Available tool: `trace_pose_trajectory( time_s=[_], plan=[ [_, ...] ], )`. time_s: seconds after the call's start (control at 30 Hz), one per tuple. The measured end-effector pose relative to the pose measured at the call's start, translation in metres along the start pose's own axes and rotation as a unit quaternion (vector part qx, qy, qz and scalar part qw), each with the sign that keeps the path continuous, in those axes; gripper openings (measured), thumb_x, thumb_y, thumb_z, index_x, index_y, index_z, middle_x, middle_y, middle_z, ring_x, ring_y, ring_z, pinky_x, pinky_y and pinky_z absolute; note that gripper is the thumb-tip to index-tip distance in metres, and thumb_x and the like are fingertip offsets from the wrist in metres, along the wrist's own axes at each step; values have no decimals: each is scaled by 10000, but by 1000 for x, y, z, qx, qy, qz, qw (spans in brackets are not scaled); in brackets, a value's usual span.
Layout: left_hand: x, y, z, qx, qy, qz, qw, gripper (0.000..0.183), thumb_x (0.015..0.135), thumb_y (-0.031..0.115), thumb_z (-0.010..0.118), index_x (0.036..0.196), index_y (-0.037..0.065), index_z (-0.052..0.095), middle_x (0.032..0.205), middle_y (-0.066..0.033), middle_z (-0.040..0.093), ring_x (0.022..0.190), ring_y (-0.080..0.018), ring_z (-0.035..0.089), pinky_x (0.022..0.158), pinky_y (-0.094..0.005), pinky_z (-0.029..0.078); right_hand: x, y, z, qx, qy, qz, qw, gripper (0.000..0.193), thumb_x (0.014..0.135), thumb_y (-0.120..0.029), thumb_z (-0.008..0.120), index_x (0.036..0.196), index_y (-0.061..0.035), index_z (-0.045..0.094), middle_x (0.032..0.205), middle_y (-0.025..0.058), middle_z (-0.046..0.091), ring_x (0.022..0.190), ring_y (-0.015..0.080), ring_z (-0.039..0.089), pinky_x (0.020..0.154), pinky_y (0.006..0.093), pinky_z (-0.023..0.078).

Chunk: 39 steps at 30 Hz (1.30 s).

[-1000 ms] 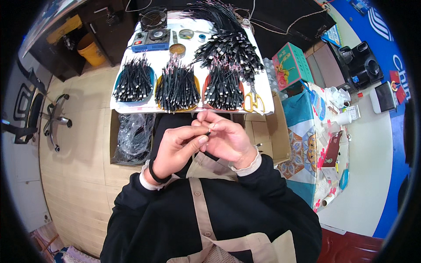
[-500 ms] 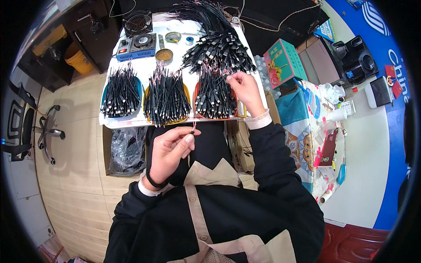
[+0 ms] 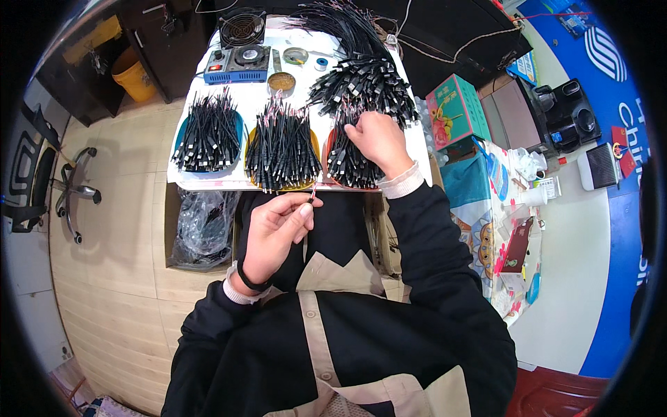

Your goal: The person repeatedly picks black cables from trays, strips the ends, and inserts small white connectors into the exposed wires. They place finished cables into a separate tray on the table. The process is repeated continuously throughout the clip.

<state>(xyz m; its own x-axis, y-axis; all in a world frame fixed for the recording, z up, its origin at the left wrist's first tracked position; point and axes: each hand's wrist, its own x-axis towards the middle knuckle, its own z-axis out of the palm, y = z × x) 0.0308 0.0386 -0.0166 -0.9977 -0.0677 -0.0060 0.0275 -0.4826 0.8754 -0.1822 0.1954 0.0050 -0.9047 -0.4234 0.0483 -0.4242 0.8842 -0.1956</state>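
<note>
My left hand [image 3: 278, 226] is in front of the table edge, thumb and forefinger pinched on a short black cable [image 3: 311, 200] with thin red and white wire ends sticking up; most of it is hidden in the hand. My right hand [image 3: 383, 144] is over the far end of the cables [image 3: 353, 167] in the right-hand orange-red tray [image 3: 331, 142]. Its fingers are curled in, and whatever they hold is hidden. Similar short black cables [image 3: 281, 149] fill the yellow tray [image 3: 319, 147] in the middle, and more [image 3: 208, 135] lie in the blue tray [image 3: 182, 131] at left.
Behind the trays lies a large heap of black cables [image 3: 368, 80] with plugs. A blue device [image 3: 240, 66] with a fan [image 3: 243, 29], a round tin [image 3: 281, 82], a glass dish [image 3: 295, 55] and a small spool [image 3: 321, 64] stand back left. A green box [image 3: 458, 115] stands right.
My right hand has shifted slightly left relative to the right-hand tray, its fingers curling inward over the cables. My left hand still pinches the short cable. The whole view has shifted a little.
</note>
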Motion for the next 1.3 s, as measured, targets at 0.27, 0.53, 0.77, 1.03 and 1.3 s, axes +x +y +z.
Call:
trace_pose_trajectory(
  time_s=[0.27,0.53,0.77,1.03,1.3],
  plan=[
    [-1,0,-5,-22,0,-10,1000,183,982,67,540,1084,-54,633,749,-23,583,571,-42,421,513,-185,329,-7,13,-1,119,70,30,990,269,778,-248,660,717,13,684,732,218,660,708,385,654,652,458,520],
    [11,9,13,-167,37,-21,985,207,996,87,521,1126,-41,619,1081,-139,677,1001,-201,665,866,-337,557,-124,-45,-34,461,51,-56,884,137,903,-103,663,828,-7,601,680,-30,573,587,18,493,523,201,398],
    [3,12,35,-179,6,-4,984,220,995,82,517,1144,-36,628,1116,-171,673,1040,-215,654,918,-328,533,-162,-75,-16,480,76,-110,867,96,888,-56,668,864,7,600,685,34,577,571,64,523,524,234,427],
    [-10,12,41,-28,46,98,994,194,961,59,582,1084,-71,657,942,-89,694,837,-124,644,788,-251,519,-160,-67,-44,582,69,-92,805,56,877,1,689,905,33,653,866,53,655,678,82,609,596,214,482],
    [-14,12,41,47,44,90,994,199,957,97,609,1091,-39,662,814,-23,657,638,-32,495,555,-181,400,-152,-68,-39,553,119,-138,813,51,891,27,656,938,44,649,849,63,635,735,103,643,647,224,515]
  ],
)
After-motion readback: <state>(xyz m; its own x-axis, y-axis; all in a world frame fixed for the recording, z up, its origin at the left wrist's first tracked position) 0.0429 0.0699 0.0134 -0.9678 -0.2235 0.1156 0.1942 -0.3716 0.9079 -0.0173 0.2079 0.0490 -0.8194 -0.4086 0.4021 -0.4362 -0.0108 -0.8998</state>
